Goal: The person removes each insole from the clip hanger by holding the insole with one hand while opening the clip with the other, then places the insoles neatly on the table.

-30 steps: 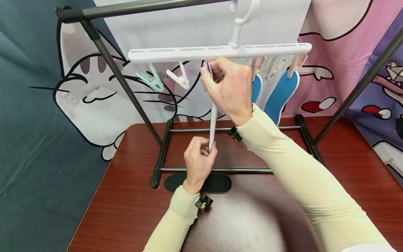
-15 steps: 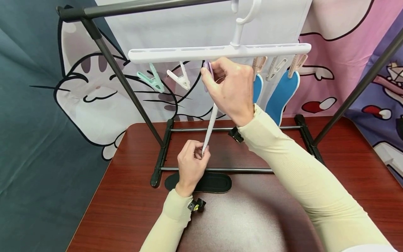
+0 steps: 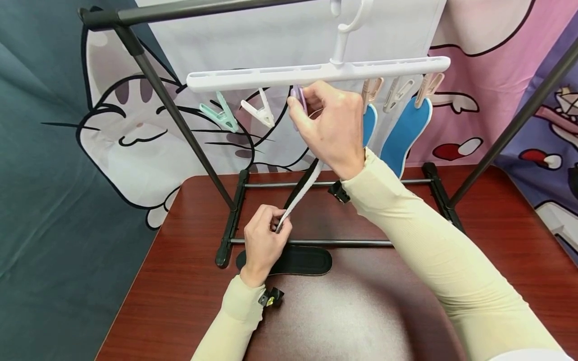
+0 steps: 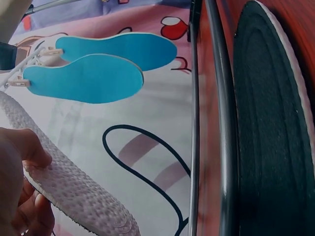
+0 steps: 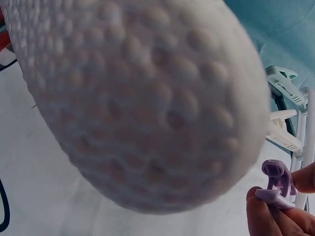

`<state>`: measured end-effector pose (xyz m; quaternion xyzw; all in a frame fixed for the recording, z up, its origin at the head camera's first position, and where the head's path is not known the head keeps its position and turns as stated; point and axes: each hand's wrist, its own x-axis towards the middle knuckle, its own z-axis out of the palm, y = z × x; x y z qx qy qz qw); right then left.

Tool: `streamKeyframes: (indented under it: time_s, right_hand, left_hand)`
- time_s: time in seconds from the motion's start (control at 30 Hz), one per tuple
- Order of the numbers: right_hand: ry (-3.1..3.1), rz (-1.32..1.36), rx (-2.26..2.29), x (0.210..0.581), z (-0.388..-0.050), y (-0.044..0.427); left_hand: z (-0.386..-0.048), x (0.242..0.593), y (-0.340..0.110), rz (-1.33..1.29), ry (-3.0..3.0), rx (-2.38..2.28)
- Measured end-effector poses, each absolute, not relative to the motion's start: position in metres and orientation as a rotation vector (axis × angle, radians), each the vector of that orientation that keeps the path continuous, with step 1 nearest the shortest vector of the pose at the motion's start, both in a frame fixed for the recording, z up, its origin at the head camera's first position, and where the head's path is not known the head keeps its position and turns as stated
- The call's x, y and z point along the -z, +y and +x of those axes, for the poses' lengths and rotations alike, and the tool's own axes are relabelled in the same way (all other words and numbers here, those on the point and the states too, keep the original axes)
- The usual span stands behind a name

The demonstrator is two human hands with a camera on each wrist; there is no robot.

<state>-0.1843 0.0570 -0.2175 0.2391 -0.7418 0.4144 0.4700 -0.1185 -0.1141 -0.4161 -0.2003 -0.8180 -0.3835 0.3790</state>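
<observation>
My left hand (image 3: 264,241) pinches an insole (image 3: 301,194), whose white bumpy underside (image 4: 81,184) and thin dark side both show. It slants up toward my right forearm, its upper end hidden in the head view. Up at the white clip hanger (image 3: 266,78), my right hand (image 3: 331,128) squeezes a purple clothespin (image 3: 297,95) between thumb and fingers. In the right wrist view the insole's rounded end (image 5: 147,113) looms close to the camera, and the clothespin (image 5: 276,191) appears apart from it with nothing in its jaws.
Two blue insoles (image 3: 405,138) hang from pinkish clothespins (image 3: 428,90) at the hanger's right. Mint (image 3: 221,114) and white clothespins (image 3: 259,109) dangle at its left. Another black insole (image 3: 309,260) lies on the wooden table (image 3: 180,281) beside the dark metal rack (image 3: 164,98).
My left hand has moved left and slightly down, tilting the insole so that its dark side now shows. My right hand stays on the purple clothespin; the hanger sways slightly.
</observation>
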Motion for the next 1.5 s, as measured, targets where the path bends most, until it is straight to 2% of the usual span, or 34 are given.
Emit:
streamKeyframes:
  time_s: [1.0, 1.5]
  right_hand:
    - [-1.904, 0.578, -0.988, 0.218, -0.185, 0.061]
    - [-1.918, 0.577, -0.997, 0.220, -0.184, 0.061]
  left_hand:
    - [-0.093, 0.429, -0.156, -0.601, -2.226, 0.740]
    - [-0.078, 0.433, -0.179, -0.761, -2.349, 0.577]
